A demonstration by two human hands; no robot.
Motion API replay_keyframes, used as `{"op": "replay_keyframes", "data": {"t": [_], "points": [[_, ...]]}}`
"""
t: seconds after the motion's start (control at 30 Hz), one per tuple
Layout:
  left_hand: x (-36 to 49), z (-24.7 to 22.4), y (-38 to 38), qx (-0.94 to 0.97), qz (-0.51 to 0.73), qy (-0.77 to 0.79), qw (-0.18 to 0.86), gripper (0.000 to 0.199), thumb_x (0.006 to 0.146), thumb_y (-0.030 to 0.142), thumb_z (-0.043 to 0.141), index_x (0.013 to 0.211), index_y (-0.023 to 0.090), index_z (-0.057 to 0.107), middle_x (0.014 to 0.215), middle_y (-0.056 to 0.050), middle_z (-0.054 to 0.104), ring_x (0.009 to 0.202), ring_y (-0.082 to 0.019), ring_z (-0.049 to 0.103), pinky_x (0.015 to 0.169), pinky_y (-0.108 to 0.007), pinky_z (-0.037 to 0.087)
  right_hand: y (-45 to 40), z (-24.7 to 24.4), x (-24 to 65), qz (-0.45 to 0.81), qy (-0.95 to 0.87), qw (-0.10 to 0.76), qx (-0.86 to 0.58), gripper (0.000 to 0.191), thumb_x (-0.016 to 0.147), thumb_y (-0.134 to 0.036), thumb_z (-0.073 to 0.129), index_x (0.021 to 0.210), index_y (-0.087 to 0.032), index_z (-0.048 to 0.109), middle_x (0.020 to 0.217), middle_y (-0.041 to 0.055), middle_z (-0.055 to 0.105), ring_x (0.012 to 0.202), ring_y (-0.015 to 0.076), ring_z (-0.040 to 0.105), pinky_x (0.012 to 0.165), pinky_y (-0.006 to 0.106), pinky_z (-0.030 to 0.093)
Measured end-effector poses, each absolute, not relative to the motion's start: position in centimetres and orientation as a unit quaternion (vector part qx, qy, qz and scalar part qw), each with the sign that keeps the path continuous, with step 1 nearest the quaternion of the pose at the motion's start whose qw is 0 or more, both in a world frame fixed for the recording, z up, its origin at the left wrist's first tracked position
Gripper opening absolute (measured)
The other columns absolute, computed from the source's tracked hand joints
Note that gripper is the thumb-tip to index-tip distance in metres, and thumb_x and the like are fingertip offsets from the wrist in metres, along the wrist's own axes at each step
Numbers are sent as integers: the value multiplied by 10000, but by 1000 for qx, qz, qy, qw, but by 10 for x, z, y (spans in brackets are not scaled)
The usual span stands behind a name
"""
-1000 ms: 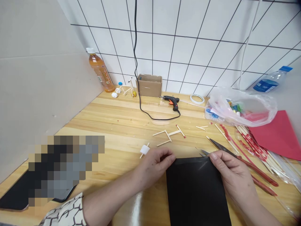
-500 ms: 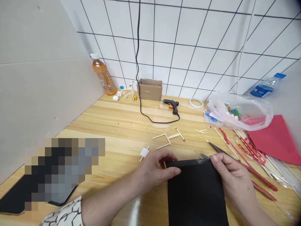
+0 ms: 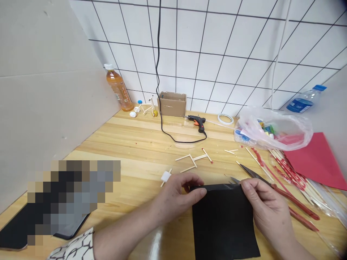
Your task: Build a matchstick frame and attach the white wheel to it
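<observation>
A black sheet (image 3: 223, 220) with a narrow strip folded along its top edge lies between my hands over the wooden table. My left hand (image 3: 180, 196) grips its top left corner, thumb on the front and fingers behind. At the top right corner my right hand (image 3: 264, 206) pinches the sheet between thumb and fingers. Scissors (image 3: 282, 191) with red handles lie partly behind the sheet and my right hand. Just beyond my left hand is a white piece (image 3: 166, 176) on a thin stick, and a stick frame (image 3: 194, 159) lies farther back.
Toward the wall are a glue gun (image 3: 197, 122), cardboard box (image 3: 172, 104), tape roll (image 3: 225, 119) and orange bottle (image 3: 118, 88). At right are a plastic bag (image 3: 273, 126), red sheet (image 3: 317, 159), stick bundles (image 3: 300, 180) and a water bottle (image 3: 306, 99). Phone-like dark objects (image 3: 16, 224) lie at left.
The black sheet has come up slightly in view, so its lower edge now shows. My right hand has shifted a little left. Both hands keep their hold.
</observation>
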State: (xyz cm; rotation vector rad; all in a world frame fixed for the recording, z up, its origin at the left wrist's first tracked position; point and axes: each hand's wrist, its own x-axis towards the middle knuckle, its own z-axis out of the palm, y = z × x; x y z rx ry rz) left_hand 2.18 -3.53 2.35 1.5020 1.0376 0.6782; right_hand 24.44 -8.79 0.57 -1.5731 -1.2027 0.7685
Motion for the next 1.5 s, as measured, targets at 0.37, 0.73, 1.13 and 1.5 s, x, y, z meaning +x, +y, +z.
{"op": "replay_keyframes", "data": {"t": [0.37,0.73,1.13,1.5], "points": [[24,11,-37,674,318,417,520,122,765,246,589,788,152,664,731,-11,655,711,-129,582,669,-226,443,-92,5,237,267,-540,465,-649,199,806,-368,579,709,-197,607,610,-12,541,553,118,474,515,213,397],[28,8,-42,735,334,374,456,131,792,241,589,774,148,680,689,-22,655,672,-123,586,630,-216,430,-96,2,226,196,-644,428,-604,105,841,-248,548,753,-210,591,635,-19,565,590,121,522,559,218,424],[32,11,-49,754,307,365,452,149,809,206,545,758,166,679,690,-20,639,660,-119,580,610,-209,421,-101,8,219,182,-690,430,-554,80,835,-169,552,791,-228,582,671,-25,599,604,118,549,577,223,432],[33,9,-53,778,287,355,430,164,816,192,517,729,162,652,664,-16,633,623,-109,561,577,-200,393,-92,12,217,252,-689,395,-553,162,707,-294,708,826,-226,622,792,18,656,769,173,621,689,271,500]]}}
